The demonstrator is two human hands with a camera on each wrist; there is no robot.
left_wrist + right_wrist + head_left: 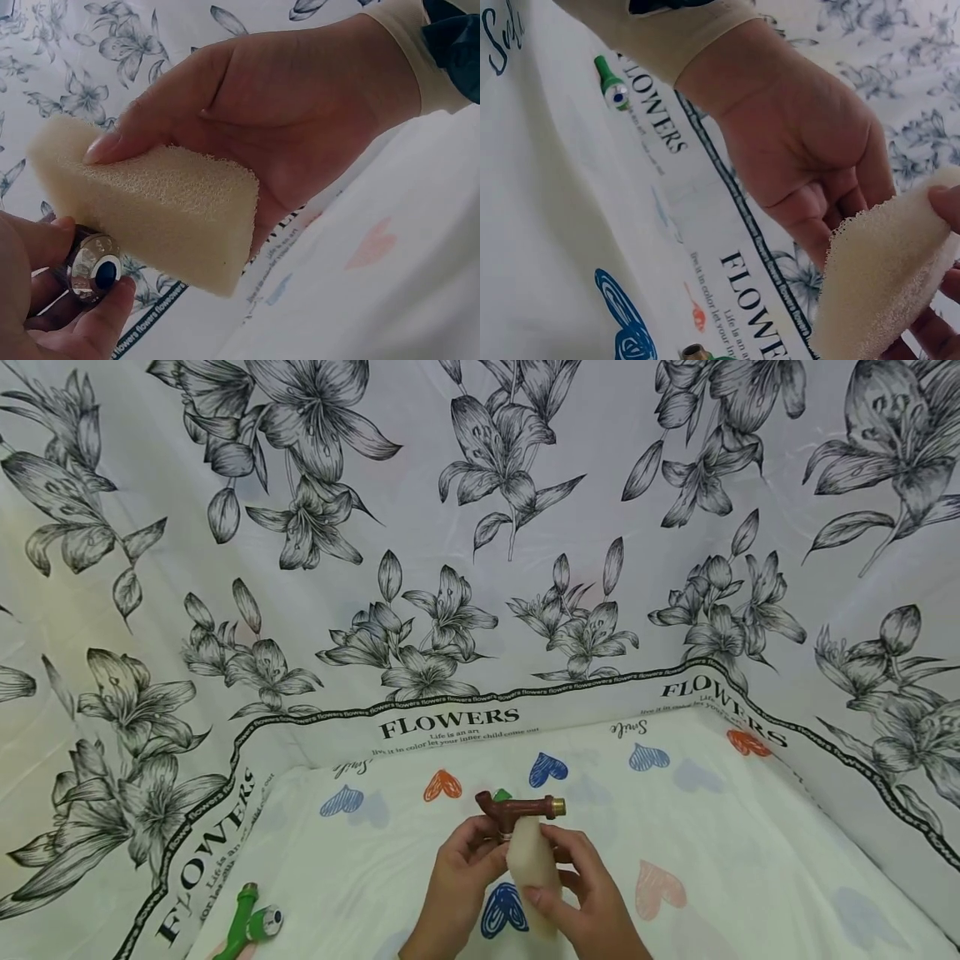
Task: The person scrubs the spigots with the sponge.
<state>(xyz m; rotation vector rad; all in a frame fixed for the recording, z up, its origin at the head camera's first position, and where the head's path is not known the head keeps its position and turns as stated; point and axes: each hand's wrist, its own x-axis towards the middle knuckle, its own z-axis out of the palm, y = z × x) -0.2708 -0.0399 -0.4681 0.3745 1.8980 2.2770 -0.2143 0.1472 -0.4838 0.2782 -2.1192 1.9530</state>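
Note:
My left hand (459,881) pinches a dark red tap (517,807) with a brass threaded end, held over the cloth. In the left wrist view its fingers are around the tap's silver round knob (91,274), which has a blue centre. A pale cream block of sponge (532,852) is gripped between the thumb and fingers of my right hand (592,893), overlapping the tap's lower part in the head view. The sponge (885,277) shows an open, porous surface in the right wrist view, where most of the tap is hidden.
A green tap (243,920) with a silver knob lies on the cloth at the lower left. White cloth (720,835) printed with hearts covers the surface. A flower-printed curtain (570,510) rises behind and along both sides.

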